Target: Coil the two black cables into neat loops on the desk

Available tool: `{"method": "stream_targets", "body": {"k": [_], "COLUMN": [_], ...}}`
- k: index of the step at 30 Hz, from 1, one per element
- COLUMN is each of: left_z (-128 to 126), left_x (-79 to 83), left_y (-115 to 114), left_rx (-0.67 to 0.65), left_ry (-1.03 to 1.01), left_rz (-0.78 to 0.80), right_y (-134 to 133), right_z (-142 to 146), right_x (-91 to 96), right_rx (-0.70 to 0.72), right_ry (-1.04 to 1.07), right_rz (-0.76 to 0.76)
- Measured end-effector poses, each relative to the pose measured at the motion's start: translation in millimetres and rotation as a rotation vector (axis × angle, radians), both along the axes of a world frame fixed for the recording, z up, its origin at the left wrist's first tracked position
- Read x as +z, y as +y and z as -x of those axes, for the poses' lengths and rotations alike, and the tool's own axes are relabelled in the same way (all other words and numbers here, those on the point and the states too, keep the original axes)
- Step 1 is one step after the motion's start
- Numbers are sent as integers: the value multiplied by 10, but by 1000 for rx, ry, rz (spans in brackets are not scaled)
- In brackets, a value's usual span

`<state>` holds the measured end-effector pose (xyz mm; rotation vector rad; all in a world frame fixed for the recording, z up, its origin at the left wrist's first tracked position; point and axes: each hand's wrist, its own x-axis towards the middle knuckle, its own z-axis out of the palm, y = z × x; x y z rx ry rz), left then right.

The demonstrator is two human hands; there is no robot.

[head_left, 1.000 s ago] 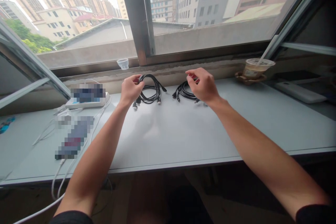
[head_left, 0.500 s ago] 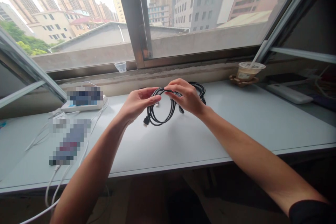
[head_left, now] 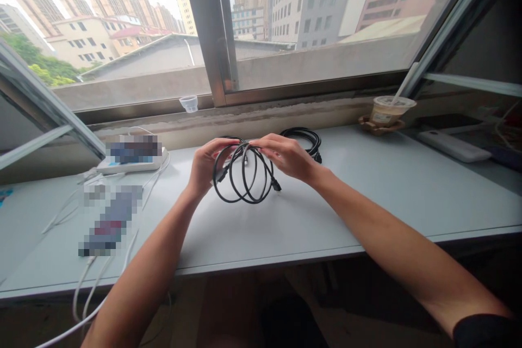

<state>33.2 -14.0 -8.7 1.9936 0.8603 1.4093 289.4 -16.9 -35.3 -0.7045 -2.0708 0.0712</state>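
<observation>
My left hand [head_left: 210, 166] and my right hand [head_left: 285, 156] both grip a loosely looped black cable [head_left: 244, 182], which hangs between them just above the pale grey table [head_left: 326, 212]. One plug end [head_left: 276, 186] dangles below my right hand, and another [head_left: 221, 175] lies against my left hand. A second black cable, coiled [head_left: 304, 140], rests on the table beyond my right hand, not touched by it.
On the table's left stand a white power strip [head_left: 134, 162], a pixelated flat object [head_left: 112, 223] and trailing white cables [head_left: 93, 277]. A drink cup with a straw [head_left: 387, 111] and a white power bank [head_left: 452, 147] are at the right. A small clear cup [head_left: 188, 103] sits on the window ledge.
The held cable has opened into wider, looser loops and hangs lower, and my hands have drawn slightly apart. The second coil now shows clearly behind my right hand.
</observation>
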Motion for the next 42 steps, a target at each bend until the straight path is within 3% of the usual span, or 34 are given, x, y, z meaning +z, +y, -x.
{"method": "stream_targets", "body": {"k": [7, 14, 17, 26, 33, 42], "left_z": [176, 293, 326, 467, 543, 579], "left_x": [-13, 16, 16, -5, -44, 4], "left_y": [156, 257, 283, 413, 480, 457], "left_rx": [108, 317, 363, 469, 432, 435], "left_ry": [-87, -207, -214, -250, -221, -284], "left_rz": [80, -159, -210, -280, -218, -201], "right_y": [188, 135, 127, 278, 406, 368], "right_z": [-239, -340, -426, -728, -712, -656], "right_x": [-161, -41, 2, -98, -103, -127], "right_rx": [-144, -573, -689, -650, -555, -383], "right_ry": [-136, -228, -242, -36, 310, 391], "right_rz": [221, 385, 433, 497, 613, 543]}}
